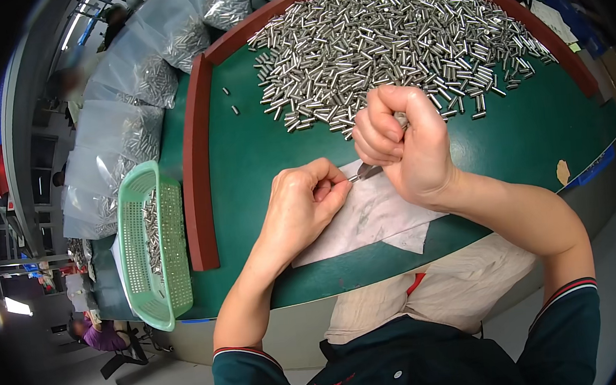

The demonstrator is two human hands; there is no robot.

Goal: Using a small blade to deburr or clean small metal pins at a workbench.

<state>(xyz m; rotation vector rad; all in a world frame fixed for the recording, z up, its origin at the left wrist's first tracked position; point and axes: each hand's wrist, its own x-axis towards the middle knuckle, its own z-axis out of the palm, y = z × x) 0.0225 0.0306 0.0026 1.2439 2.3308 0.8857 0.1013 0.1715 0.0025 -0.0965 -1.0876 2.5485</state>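
Observation:
Closed in a pinch, my left hand [300, 202] holds a small metal cylinder [354, 179], whose end shows past the fingertips. My right hand [414, 141] is wrapped in a fist round a hand tool with a dark, tapering tip [369, 170]; the fingers hide most of its handle, so I cannot tell its exact kind. The tip meets or nearly meets the cylinder's end. Under both hands a stained whitish cloth [368, 220] lies on the green tabletop [248, 161]. Just beyond my right hand spreads a large heap of shiny metal cylinders [390, 41].
A dark red wooden rail [197, 165] borders the table. Left of it stands a green plastic basket [177, 275] with metal cylinders inside. Clear plastic bags [140, 126] of similar parts line the far left. Two loose cylinders [235, 110] lie inside the rail. A person [102, 335] sits far left.

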